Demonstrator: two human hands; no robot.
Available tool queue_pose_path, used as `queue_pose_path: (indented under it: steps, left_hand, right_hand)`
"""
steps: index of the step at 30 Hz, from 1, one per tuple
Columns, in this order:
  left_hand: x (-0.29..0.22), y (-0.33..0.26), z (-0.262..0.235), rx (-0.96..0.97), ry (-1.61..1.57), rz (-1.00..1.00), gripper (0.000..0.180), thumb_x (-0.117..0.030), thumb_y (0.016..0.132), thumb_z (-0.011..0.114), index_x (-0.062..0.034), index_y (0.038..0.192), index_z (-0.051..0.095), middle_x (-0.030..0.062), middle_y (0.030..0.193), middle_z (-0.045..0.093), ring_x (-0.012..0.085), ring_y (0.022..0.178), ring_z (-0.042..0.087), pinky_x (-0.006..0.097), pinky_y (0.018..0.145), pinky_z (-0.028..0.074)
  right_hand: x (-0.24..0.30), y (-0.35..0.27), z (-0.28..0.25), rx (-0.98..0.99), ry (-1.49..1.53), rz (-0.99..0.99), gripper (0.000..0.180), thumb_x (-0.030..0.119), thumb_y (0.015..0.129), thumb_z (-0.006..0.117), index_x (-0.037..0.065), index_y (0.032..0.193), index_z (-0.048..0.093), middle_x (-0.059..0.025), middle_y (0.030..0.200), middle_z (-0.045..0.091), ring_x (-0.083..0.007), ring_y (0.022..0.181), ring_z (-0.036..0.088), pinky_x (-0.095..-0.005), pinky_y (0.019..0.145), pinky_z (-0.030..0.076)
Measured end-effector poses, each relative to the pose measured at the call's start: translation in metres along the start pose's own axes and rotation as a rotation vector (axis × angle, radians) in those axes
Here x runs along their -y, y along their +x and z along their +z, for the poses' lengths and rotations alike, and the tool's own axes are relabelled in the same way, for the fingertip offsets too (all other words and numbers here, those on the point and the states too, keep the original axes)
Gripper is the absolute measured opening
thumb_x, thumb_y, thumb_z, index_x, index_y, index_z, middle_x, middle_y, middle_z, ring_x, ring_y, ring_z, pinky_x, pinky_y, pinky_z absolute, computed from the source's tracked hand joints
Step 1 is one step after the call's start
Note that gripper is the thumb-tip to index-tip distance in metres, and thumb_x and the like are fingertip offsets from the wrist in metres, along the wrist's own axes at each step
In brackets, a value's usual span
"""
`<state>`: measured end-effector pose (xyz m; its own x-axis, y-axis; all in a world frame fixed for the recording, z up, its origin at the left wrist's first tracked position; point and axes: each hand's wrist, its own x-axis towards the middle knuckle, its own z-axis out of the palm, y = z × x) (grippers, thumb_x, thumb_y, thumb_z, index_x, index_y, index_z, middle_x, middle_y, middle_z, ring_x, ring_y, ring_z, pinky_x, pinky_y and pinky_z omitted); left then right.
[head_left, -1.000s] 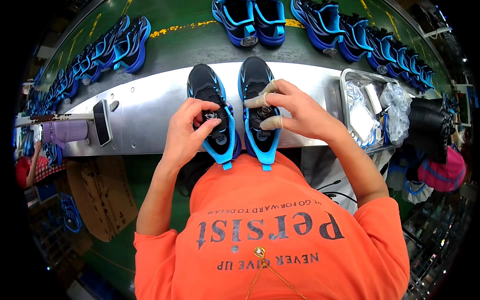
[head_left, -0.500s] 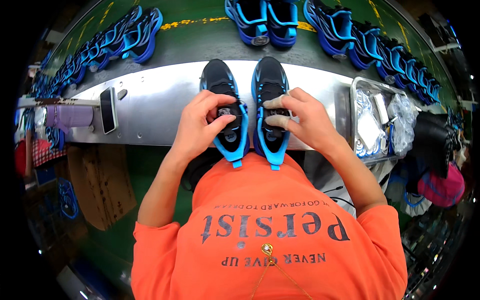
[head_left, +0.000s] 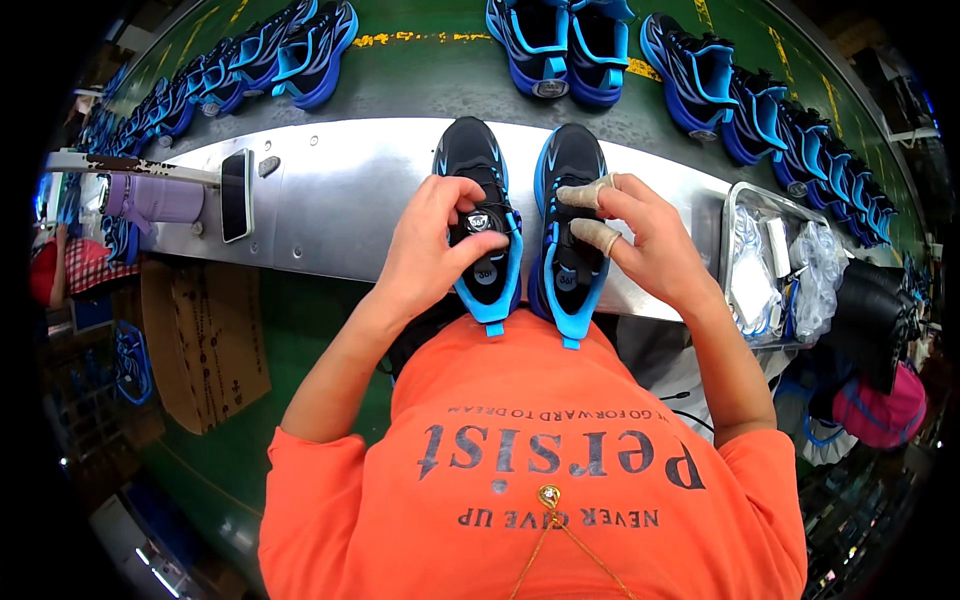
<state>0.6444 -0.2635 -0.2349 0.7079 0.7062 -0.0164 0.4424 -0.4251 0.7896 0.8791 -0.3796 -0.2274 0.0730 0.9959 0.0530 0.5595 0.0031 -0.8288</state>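
The black cloth L shoe w/ bright blue edges & its match, the black cloth R shoe w/ bright blue edges, sit side by side on the shiny silver metal table. Toes point to 12 o'clock, heels to 6, right by the orange cloth shirt.

The bare L hand has thumb & first finger curled round the round black dial on the L shoe; can't tell if they squeeze. The R hand wears pale finger covers. Its fingers are spread over the top of the R shoe; can't tell if they grip, b/c they hide that bit.

From the shoes: see-through tray w/ small white & blue bits at 3, flat black phone w/ white rim at 9, other black-&-blue shoes at 10, 12 & 2.

What could go wrong: heels seem to poke past the table edge, so a hard tug might tip a shoe off. A rough twist might hurt the dial. Smooth covers might slip. An elbow swung to 3 might bump the tray.
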Motion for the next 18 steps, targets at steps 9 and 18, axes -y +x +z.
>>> queue_pose_path:
  steps: [9, 18]
  left_hand:
    - [0.009, -0.004, 0.001, 0.058, -0.085, 0.029, 0.046, -0.002, 0.081, 0.069, -0.0064, 0.125, 0.059, 0.0042, 0.103, 0.061, 0.0158, 0.097, 0.055, 0.028, 0.085, 0.044]
    - [0.024, 0.005, -0.021, 0.328, -0.241, 0.093, 0.044, -0.002, 0.083, 0.065, -0.0075, 0.127, 0.063, 0.0051, 0.119, 0.063, 0.0157, 0.093, 0.053, 0.028, 0.085, 0.044]
  right_hand:
    - [0.003, 0.005, 0.000, 0.014, 0.037, 0.034, 0.026, 0.011, 0.086, 0.069, 0.008, 0.112, 0.070, -0.0098, 0.092, 0.060, -0.0253, 0.085, 0.061, -0.0345, 0.076, 0.050]
    - [0.005, 0.017, 0.005, 0.104, -0.006, 0.031, 0.024, 0.010, 0.087, 0.067, 0.008, 0.111, 0.070, -0.0102, 0.091, 0.060, -0.0257, 0.082, 0.061, -0.0347, 0.073, 0.049]
